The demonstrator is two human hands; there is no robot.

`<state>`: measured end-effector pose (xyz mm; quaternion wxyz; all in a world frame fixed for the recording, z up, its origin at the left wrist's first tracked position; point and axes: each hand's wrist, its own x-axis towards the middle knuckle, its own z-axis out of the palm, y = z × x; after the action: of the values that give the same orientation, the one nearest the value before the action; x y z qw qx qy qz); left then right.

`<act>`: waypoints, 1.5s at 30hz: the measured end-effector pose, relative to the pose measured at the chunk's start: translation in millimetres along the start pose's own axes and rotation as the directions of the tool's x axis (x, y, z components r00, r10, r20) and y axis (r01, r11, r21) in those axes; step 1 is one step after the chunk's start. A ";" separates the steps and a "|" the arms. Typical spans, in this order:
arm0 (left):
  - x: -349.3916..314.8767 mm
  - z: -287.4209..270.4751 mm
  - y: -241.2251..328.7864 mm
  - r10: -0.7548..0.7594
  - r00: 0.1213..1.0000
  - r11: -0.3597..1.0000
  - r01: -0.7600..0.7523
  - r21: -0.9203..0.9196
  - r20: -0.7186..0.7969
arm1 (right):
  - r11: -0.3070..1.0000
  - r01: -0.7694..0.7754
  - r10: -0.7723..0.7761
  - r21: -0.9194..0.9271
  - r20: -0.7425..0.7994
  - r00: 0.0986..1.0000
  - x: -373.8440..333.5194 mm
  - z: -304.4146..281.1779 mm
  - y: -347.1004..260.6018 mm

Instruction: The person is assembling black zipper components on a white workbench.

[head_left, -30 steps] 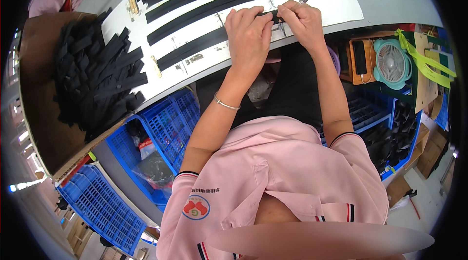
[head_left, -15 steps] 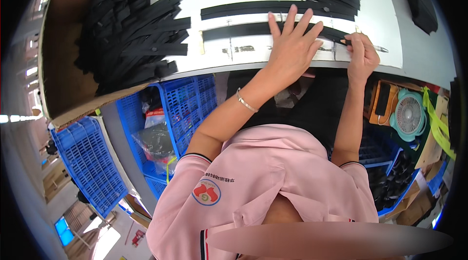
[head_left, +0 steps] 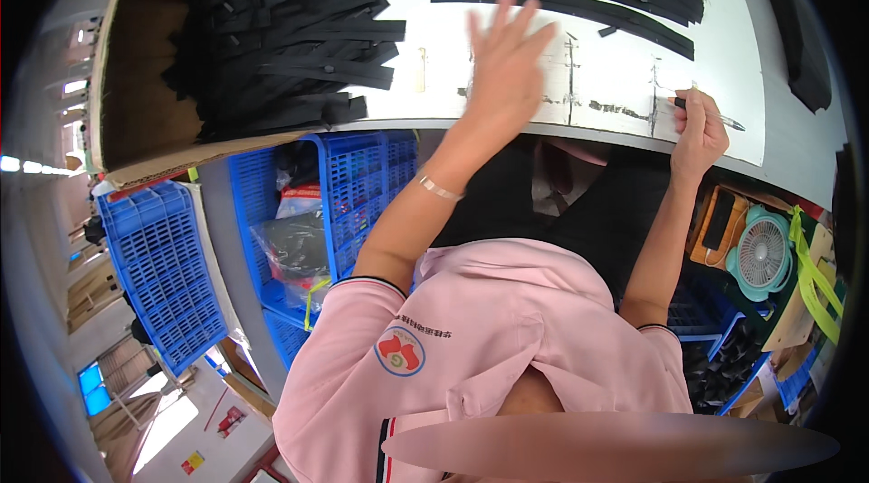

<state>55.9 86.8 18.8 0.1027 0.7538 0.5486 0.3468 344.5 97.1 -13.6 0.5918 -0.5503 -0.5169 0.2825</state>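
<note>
My left hand (head_left: 507,66), blurred by motion, is over the white board (head_left: 615,85) with its fingers spread and nothing visible in it. My right hand (head_left: 700,134) rests near the board's front right, its fingers pinched round a pen (head_left: 737,124) whose clear end sticks out to the right. Dark marks (head_left: 572,80) cross the bare part of the board between both hands. Beyond my left fingertips lie several long black strips (head_left: 566,8), side by side. A short black end (head_left: 607,30) pokes out from under the closest one.
At left, a cardboard box (head_left: 136,57) holds a heap of black strips (head_left: 290,39) spilling onto the board. Blue crates (head_left: 167,275) stand below on the left. Under the table at right are a turquoise fan (head_left: 762,252) and a phone on a wooden stand (head_left: 718,222).
My left hand has lifted off the black strip it pressed flat and swung leftward. That strip no longer lies along the near marks. My right hand keeps the pen; the whole view has shifted slightly.
</note>
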 end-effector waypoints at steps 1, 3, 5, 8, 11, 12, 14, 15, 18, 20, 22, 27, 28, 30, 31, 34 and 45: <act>-11.2 -13.4 -5.5 -0.015 1.000 1.000 0.014 0.027 0.008 | 1.000 -0.008 0.007 -0.030 -0.021 1.000 -0.3 -8.8 -3.4; -44.2 -53.7 -25.9 -0.104 0.995 0.974 0.103 0.202 -0.008 | 1.000 -0.016 0.016 -0.010 -0.003 1.000 -0.8 -2.2 1.7; -68.1 -84.1 -44.6 -0.176 0.984 0.911 0.177 0.373 -0.038 | 1.000 -0.019 0.019 -0.019 -0.004 1.000 -0.2 -4.3 3.5; -88.2 -112.9 -76.4 -0.237 0.964 0.797 0.264 0.543 -0.120 | 1.000 -0.007 0.007 -0.014 0.001 1.000 0.4 -3.8 3.9; -84.8 -119.5 -92.2 -0.180 0.960 0.810 0.269 0.521 -0.216 | 1.000 -0.014 0.014 -0.009 0.008 1.000 1.7 -1.0 0.7; -82.0 -119.1 -93.3 -0.147 0.959 0.840 0.251 0.481 -0.243 | 0.999 -0.026 0.026 -0.027 0.006 1.000 1.2 -1.5 -0.7; -66.4 -103.7 -81.3 -0.120 0.944 0.849 0.258 0.462 -0.307 | 0.999 -0.029 0.030 -0.046 0.008 1.000 1.1 -1.9 0.1; -59.7 -92.6 -70.7 -0.111 0.948 0.877 0.235 0.420 -0.298 | 0.998 -0.035 0.035 -0.054 0.010 0.999 1.1 -3.1 1.8; -39.0 -44.7 -34.6 -0.057 0.977 0.969 0.103 0.224 -0.203 | 0.996 -0.026 0.026 -0.087 0.004 1.000 2.7 -7.4 -11.4; -37.7 -14.9 -6.5 -0.057 0.993 0.984 0.075 0.164 -0.107 | 0.997 -0.011 0.014 -0.081 0.028 1.000 -0.2 5.8 -20.5; -34.0 17.3 17.9 -0.044 0.999 0.994 0.045 0.101 -0.015 | 0.979 0.000 0.009 -0.203 0.044 0.999 -7.5 17.4 -38.1; -24.6 49.6 54.5 0.041 0.999 0.999 -0.041 0.003 0.028 | 0.754 0.458 -0.316 -0.471 0.351 0.881 -53.4 35.8 -37.7; -24.5 52.4 58.5 0.057 0.998 0.998 -0.056 -0.021 0.017 | 0.641 0.566 -0.377 -0.519 0.429 0.821 -59.3 36.5 -36.8; -27.6 51.5 55.8 0.048 0.998 0.999 -0.048 -0.014 0.043 | 0.650 0.597 -0.407 -0.471 0.448 0.796 -61.3 35.5 -33.9; -30.5 46.9 54.2 0.023 0.999 1.000 -0.023 0.005 0.045 | 0.640 0.600 -0.402 -0.480 0.456 0.794 -60.0 30.9 -34.4; -39.5 33.3 49.2 -0.002 0.996 0.999 -0.001 0.036 0.087 | 0.617 0.569 -0.397 -0.544 0.409 0.822 -54.7 8.7 -26.5; -87.2 -12.1 7.0 -0.215 0.976 0.937 0.200 0.286 0.020 | 0.509 0.480 -0.443 -0.714 0.261 0.858 -41.9 -36.6 2.6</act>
<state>39.8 3.1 -4.2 0.0442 0.7073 0.6659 0.2331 366.1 46.7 -23.5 0.3474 -0.5817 -0.7264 -0.1156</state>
